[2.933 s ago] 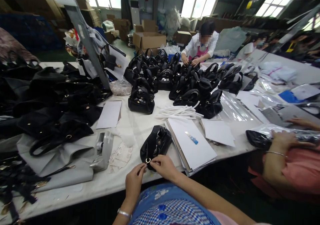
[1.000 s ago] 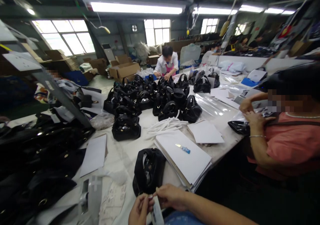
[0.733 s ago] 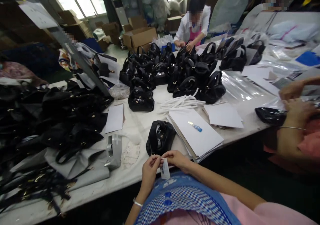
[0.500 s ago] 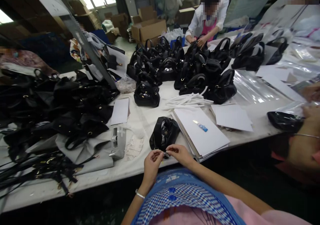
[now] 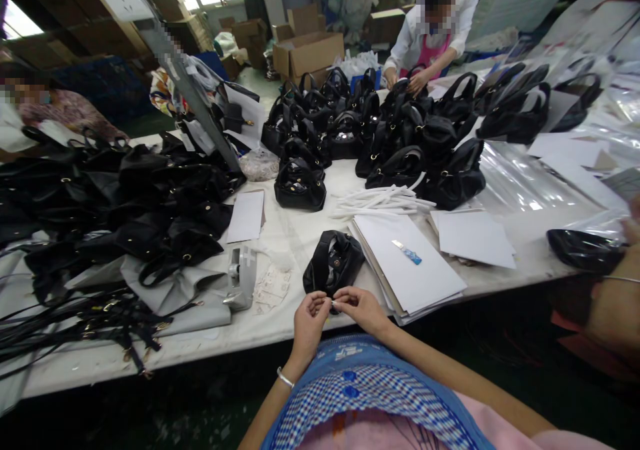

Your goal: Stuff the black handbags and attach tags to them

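A small black handbag stands on the white table near its front edge, its handle folded over the top. Just in front of it my left hand and my right hand meet, thumbs and fingertips pinched together. Between the fingertips is a tiny pale or shiny piece, too small to make out. To the right of the bag lies a stack of white sheets with a blue-handled cutter blade on top. On the left are a grey tape dispenser and a sheet of small stickers.
Black bags are heaped at left, with straps in front. More finished-looking handbags stand at the back. White strips lie mid-table. A metal post rises at left. Co-workers are across and at both sides.
My fingertips have drawn closer together in front of the bag, still pinching. The whole view has shifted slightly; the bag and the table things stay in place.
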`<state>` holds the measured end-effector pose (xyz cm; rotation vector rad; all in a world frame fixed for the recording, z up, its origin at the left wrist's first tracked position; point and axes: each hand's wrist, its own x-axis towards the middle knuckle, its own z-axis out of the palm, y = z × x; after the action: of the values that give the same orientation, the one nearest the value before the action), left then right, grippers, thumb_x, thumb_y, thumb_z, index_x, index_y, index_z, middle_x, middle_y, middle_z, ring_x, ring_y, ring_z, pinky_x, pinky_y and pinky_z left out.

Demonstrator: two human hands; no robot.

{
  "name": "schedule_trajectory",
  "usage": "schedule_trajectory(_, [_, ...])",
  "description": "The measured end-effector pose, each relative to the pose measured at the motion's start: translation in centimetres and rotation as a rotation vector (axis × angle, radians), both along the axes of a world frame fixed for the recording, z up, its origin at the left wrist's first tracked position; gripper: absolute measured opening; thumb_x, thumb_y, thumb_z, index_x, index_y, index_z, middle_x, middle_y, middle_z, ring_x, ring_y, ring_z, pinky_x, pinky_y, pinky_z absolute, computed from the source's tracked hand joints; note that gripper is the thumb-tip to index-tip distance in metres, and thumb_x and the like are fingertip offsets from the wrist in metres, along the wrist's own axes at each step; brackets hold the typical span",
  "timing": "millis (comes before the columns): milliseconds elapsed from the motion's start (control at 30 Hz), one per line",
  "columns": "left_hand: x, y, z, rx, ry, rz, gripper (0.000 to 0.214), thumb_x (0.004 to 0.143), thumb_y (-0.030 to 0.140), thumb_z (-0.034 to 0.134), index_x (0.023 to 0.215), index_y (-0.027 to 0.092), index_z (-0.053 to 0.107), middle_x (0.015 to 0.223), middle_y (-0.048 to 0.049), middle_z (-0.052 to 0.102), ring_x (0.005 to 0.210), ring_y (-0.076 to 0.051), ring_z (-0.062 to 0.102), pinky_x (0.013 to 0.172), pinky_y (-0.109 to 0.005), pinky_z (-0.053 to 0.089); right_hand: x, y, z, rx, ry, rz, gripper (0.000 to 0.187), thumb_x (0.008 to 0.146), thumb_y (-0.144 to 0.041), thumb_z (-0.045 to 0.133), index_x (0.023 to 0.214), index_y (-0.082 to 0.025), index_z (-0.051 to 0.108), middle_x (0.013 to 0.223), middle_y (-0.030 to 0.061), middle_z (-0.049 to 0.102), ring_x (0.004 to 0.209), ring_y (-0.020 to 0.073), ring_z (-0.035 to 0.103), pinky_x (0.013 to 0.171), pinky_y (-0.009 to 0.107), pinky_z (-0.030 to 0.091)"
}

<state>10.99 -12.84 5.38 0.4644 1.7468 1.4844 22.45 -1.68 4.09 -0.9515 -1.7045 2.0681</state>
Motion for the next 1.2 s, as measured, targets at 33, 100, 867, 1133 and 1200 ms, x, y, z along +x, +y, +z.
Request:
schedule_trajectory(33, [0.0,0.0,0.0,-0.001,0.003,-0.003,0.032,0.079,0.036,0.068,0.101,0.015,0.060,0.093,-0.0087,0.070,0.089,-0.019,0.066,0.077,-0.028,0.052,0.0,0.0,0.0,0.005,-0.001,-0.002,0.034,0.071,-0.039,0.074,0.092,-0.014,0.068,0.079,0.0064,0.073,0.076,0.0192,0.068,0.074,0.031,0.053])
schedule_trajectory(100, [-0.1,0.0,0.1,-0.005,0.009,-0.005,0.032,0.079,0.036,0.068,0.102,0.015,0.060,0.093,-0.0088,0.070,0.089,-0.019,0.067,0.077,-0.028,0.052,0.0,0.0,-0.1,0.017,-0.004,-0.009,0.033,0.071,-0.039,0.074,0.093,-0.014,0.067,0.079,0.0066,0.073,0.076,0.0192,0.068,0.073,0.030,0.053])
schedule_trajectory(867, [1.1,-0.1,1.8,-0.074,0.438,-0.119,0.019,0.084,0.031,0.059,0.099,0.026,0.071,0.095,-0.0048,0.073,0.080,-0.021,0.069,0.066,-0.028,0.051,-0.8,0.7,0.6,-0.035,-0.061,-0.092,0.037,0.068,-0.038,0.074,0.095,-0.015,0.064,0.072,0.0056,0.074,0.070,0.0210,0.069,0.069,0.032,0.053])
schedule_trajectory(1133, [0.6,-0.2,0.8,-0.090,0.224,-0.147,0.030,0.082,0.033,0.062,0.110,0.022,0.066,0.104,-0.0085,0.071,0.093,-0.022,0.067,0.074,-0.029,0.052,-0.4,1.1,-0.9,0.190,-0.116,0.026,0.019,0.078,-0.034,0.063,0.086,-0.017,0.069,0.076,0.0039,0.072,0.073,0.0185,0.067,0.067,0.028,0.050])
schedule_trajectory(1200, [0.2,-0.3,0.3,-0.092,0.129,-0.040,0.036,0.082,0.038,0.062,0.112,0.019,0.062,0.101,-0.0098,0.070,0.095,-0.022,0.066,0.075,-0.029,0.052,0.4,1.3,-1.3,0.324,-0.151,0.048,0.018,0.081,-0.031,0.060,0.091,-0.019,0.069,0.083,0.0038,0.072,0.077,0.0180,0.066,0.070,0.028,0.049])
